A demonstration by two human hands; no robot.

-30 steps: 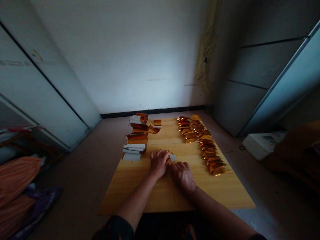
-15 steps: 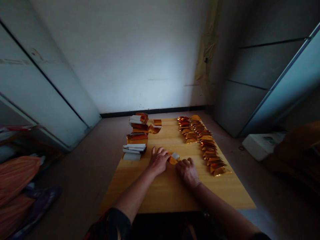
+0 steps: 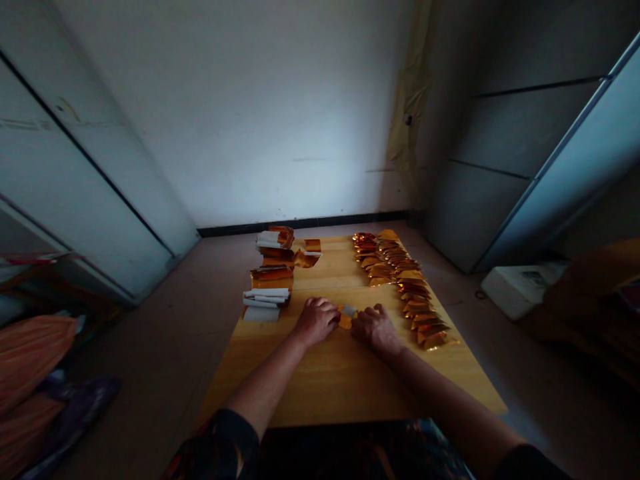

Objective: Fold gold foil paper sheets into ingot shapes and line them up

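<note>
A small piece of gold foil paper [image 3: 346, 320], partly folded with its grey-white back showing, lies on the wooden table [image 3: 310, 387]. My left hand [image 3: 319, 321] is closed on its left end, and my right hand [image 3: 375, 328] grips the right end. The fingertips are partly hidden behind the knuckles. Left of my hands stand stacks of foil paper sheets [image 3: 273, 277], some gold side out and others pale side out. Rows of folded gold foil pieces [image 3: 420, 307] run along the table's right side.
Loose gold sheets [image 3: 307, 258] lie near the far left corner. A white wall [image 3: 300, 133] rises behind the table. On the right floor sits a white box [image 3: 515, 290], and orange cloth [image 3: 35, 353] is at the left.
My left hand's fingers, spread before, have curled in around the foil paper. My right hand has shifted slightly up, still at the right end.
</note>
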